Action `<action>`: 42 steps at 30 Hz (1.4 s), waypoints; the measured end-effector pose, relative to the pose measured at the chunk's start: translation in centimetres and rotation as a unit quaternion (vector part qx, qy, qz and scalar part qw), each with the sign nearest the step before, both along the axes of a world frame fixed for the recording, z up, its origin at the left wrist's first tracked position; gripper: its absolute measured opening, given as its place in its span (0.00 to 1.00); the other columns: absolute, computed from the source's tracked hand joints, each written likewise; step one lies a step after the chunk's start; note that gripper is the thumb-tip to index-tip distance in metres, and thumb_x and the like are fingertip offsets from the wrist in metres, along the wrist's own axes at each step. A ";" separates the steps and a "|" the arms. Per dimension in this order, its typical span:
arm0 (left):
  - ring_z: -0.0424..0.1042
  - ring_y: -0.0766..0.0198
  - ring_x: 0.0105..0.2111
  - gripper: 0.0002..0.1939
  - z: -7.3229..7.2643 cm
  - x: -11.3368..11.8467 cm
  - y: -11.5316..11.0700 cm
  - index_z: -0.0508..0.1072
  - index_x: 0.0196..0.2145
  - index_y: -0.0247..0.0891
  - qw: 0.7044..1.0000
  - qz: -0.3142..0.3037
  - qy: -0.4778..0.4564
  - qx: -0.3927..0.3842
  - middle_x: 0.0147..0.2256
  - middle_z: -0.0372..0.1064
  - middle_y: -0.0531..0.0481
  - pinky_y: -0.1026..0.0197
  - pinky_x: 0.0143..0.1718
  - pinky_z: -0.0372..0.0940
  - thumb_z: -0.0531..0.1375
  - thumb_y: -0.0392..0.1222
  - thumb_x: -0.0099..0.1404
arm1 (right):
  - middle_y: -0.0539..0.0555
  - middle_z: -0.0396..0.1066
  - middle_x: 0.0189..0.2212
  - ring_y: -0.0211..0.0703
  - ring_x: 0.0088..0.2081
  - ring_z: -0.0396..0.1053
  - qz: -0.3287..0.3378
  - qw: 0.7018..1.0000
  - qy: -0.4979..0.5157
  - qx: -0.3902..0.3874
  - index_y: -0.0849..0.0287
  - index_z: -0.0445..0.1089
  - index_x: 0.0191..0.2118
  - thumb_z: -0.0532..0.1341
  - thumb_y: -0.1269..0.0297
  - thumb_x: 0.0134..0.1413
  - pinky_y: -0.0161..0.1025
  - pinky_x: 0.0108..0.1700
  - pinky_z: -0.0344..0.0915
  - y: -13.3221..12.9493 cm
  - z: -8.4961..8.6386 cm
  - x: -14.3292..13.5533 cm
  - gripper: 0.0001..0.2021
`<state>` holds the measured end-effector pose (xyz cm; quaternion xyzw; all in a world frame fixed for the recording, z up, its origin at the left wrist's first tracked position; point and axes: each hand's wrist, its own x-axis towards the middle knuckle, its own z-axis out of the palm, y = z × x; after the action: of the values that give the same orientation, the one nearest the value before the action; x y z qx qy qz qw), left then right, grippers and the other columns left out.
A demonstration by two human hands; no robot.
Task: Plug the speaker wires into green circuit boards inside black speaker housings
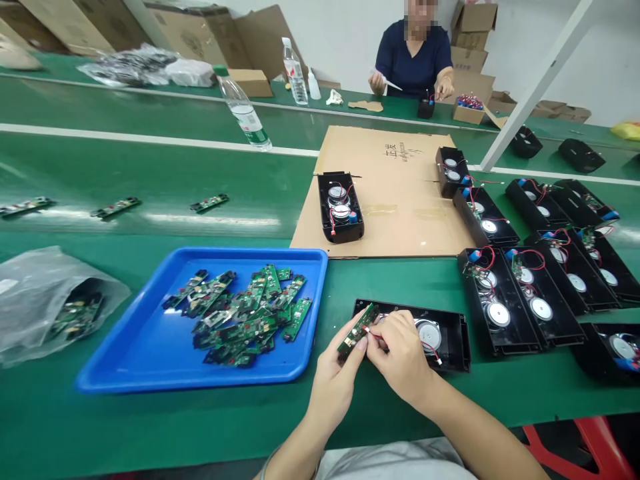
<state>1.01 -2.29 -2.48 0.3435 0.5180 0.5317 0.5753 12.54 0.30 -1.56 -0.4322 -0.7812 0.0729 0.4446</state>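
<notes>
My left hand [336, 373] is closed on a narrow green circuit board [358, 331], holding it tilted between thumb and fingers. Close against it, my right hand [404, 357] pinches a small wire connector [369, 329] at the board's edge; whether it is plugged in cannot be made out. Behind both hands lies an open black speaker housing [454, 339] with round silver speakers [429, 335], one partly hidden by my fingers. A loose wire with a white plug [439, 361] hangs inside it. To the left, a blue tray [135, 363] bears a heap of green circuit boards [240, 327].
Several black housings with speakers [500, 313] crowd the right. Another housing [341, 223] rests on a cardboard sheet [400, 193]. A plastic bag of boards [35, 300] lies at far left, a water bottle [245, 117] beyond. Across the bench sits a co-worker [414, 60].
</notes>
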 end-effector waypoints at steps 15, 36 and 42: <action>0.71 0.48 0.49 0.17 0.1 1.3 -0.3 0.79 0.39 0.41 0.981 0.042 -0.189 0.013 0.44 0.76 0.41 0.49 0.50 0.66 0.66 0.51 0.54 | 0.52 0.66 0.22 0.39 0.26 0.60 0.012 0.998 -0.047 0.040 0.59 0.61 0.26 0.48 0.75 0.62 0.39 0.32 0.58 -0.3 0.0 0.2 0.14; 0.77 0.54 0.37 0.19 3.7 -1.7 -1.0 0.71 0.39 0.37 0.980 -0.122 -0.056 -0.149 0.34 0.76 0.47 0.61 0.37 0.71 0.69 0.40 0.48 | 0.56 0.70 0.37 0.43 0.37 0.63 0.063 0.952 -0.225 -0.197 0.56 0.72 0.43 0.46 0.81 0.61 0.41 0.36 0.64 -2.1 2.3 11.4 0.20; 0.76 0.61 0.35 0.15 3.2 -0.1 -0.4 0.69 0.40 0.39 0.980 -0.159 0.035 -0.112 0.40 0.75 0.49 0.60 0.42 0.70 0.63 0.41 0.54 | 0.53 0.70 0.34 0.41 0.33 0.62 0.083 0.947 -0.242 -0.195 0.57 0.73 0.38 0.52 0.76 0.61 0.39 0.34 0.60 -2.6 1.4 12.1 0.14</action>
<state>0.89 -2.66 0.75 0.3730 0.5326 0.3599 0.6691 24.66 -2.33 -0.15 -0.4489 -0.8688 0.1538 0.1412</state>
